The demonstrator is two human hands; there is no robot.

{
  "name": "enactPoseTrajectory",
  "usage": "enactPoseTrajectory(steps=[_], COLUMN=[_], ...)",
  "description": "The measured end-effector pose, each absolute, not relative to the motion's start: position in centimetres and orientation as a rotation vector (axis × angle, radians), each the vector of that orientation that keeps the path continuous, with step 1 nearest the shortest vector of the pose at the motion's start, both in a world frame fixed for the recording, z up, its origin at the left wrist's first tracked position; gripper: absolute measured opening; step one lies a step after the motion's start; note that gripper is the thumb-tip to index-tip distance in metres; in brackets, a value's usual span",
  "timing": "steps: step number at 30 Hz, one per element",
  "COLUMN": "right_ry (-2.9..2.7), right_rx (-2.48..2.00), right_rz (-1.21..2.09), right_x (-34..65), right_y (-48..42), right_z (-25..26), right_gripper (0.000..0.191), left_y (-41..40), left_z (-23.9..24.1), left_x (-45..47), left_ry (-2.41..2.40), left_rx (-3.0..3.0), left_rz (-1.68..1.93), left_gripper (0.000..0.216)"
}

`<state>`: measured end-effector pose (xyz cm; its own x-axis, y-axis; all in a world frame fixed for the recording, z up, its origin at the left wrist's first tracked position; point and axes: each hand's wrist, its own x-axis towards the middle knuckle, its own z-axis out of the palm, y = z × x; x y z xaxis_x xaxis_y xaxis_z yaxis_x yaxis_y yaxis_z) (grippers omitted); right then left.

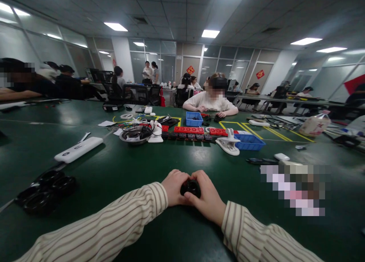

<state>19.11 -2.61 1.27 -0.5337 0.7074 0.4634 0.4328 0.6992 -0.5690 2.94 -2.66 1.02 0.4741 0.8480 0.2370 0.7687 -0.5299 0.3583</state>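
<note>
My left hand [175, 187] and my right hand [207, 195] meet over the green table, fingers curled around a small, round, glossy black object [191, 187]. It looks like a ring with a hollow middle, but the fingers cover much of it and I cannot tell its exact kind. My right thumb lies across its near side, while the left fingers wrap its left and far side. Off to the left lie several larger shiny black rings [47, 190] in a cluster.
Beyond my hands stand a row of red and black socket blocks [189, 131], white clamps [229, 142], a metal bowl [135, 136] with cables, and blue bins [249, 141]. A white power strip [79, 149] lies left. A person [215, 98] sits across the table [137, 171].
</note>
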Motion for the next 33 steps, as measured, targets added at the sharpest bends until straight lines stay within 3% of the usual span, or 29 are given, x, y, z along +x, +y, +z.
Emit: enactPoseTrajectory(steps=[5,13,25,33], right_ry=[-2.242,-2.28,-2.2,-2.292], right_rx=[-0.873,-0.606,-0.796,-0.81], right_rz=[0.509,0.546,0.56,0.46], right_x=[19.04,19.5,19.52,19.35], right_y=[-3.07,-3.17,-2.5,-2.48], right_z=[1.63,1.96,1.38,1.52], right_gripper=[0.013,0.025,0.024,0.012], left_y=[-2.54,-1.78,-2.28,-1.72], left_z=[0.5,0.17,0.85,0.01], left_x=[3.04,2.4,2.65,2.5], left_ry=[1.399,1.207,1.373,1.351], left_rx=[2.587,2.56,2.482,2.537], left_rz=[0.576,0.488,0.511,0.519], left_gripper=[0.027,0.023,0.056,0.037])
